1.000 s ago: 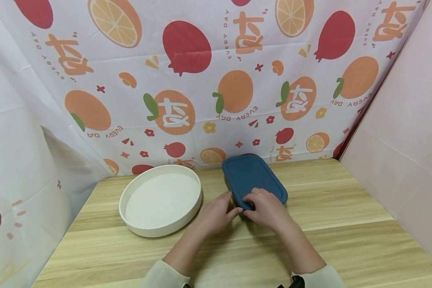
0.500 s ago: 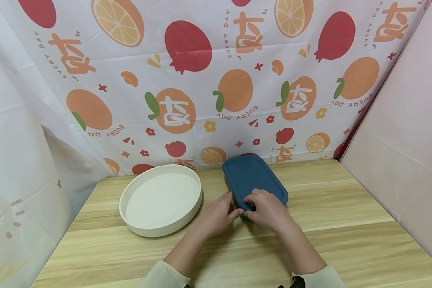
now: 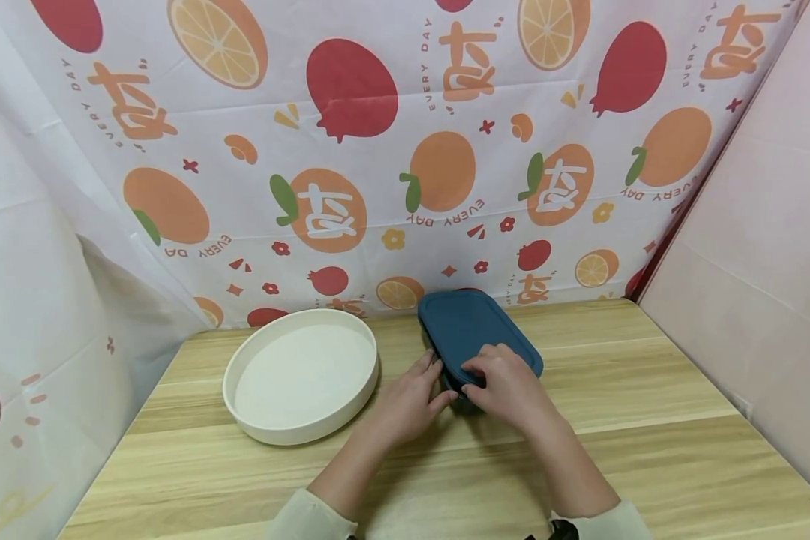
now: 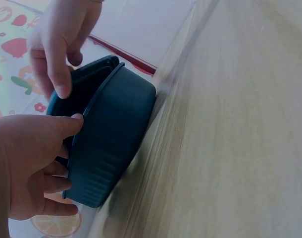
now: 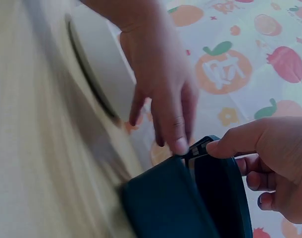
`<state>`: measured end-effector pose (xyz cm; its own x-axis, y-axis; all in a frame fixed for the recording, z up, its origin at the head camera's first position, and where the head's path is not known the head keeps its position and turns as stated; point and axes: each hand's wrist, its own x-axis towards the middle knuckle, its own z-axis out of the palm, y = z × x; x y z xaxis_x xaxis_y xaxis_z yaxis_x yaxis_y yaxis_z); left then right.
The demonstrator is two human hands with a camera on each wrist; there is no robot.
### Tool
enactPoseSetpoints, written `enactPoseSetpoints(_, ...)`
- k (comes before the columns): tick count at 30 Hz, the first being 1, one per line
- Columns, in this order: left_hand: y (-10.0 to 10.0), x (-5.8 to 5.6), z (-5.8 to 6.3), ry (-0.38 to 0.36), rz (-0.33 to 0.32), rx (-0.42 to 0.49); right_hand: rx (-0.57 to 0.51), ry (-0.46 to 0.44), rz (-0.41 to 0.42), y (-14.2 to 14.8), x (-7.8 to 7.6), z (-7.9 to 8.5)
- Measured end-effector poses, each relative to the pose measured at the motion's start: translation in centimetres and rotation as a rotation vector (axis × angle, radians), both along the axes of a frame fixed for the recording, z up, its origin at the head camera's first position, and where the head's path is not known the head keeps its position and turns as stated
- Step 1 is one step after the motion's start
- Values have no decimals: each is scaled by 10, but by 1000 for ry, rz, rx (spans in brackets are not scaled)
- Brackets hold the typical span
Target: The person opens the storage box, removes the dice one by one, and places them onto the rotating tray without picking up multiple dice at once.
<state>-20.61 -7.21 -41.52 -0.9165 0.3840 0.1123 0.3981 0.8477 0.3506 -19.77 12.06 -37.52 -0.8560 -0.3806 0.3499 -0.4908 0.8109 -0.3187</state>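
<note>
A dark blue rectangular food container (image 4: 114, 119) stands at the back of the table, its matching lid (image 3: 469, 319) raised at the near corner and lower at the far end. My right hand (image 3: 509, 386) pinches that raised corner between thumb and bent fingers. At the container's near left corner, my left hand (image 3: 408, 401) grips the body, thumb at the rim and fingers along the side. Through the gap, the right wrist view shows a dark interior (image 5: 213, 181) and a small black-and-pale patch (image 5: 198, 152) near the thumbs; I cannot tell what it is.
A round cream dish (image 3: 304, 375) with a low wall stands on the wooden table (image 3: 648, 420), left of the container. A fruit-print cloth (image 3: 378, 172) hangs right behind both. Pale cloth walls (image 3: 756, 247) close off the sides.
The lid's near corner has come up from the container in my right hand, which rose slightly. A gap now shows beneath it. My left hand stays at the container's corner.
</note>
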Motion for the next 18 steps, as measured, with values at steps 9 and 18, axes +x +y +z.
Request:
enactPoseSetpoints(9,-1,-2,-1,5,3,24,-199,99,-114,21,2,19)
enactPoseSetpoints(18,2,1,1,-33,27,33,-498,302,-328,58,-11,19)
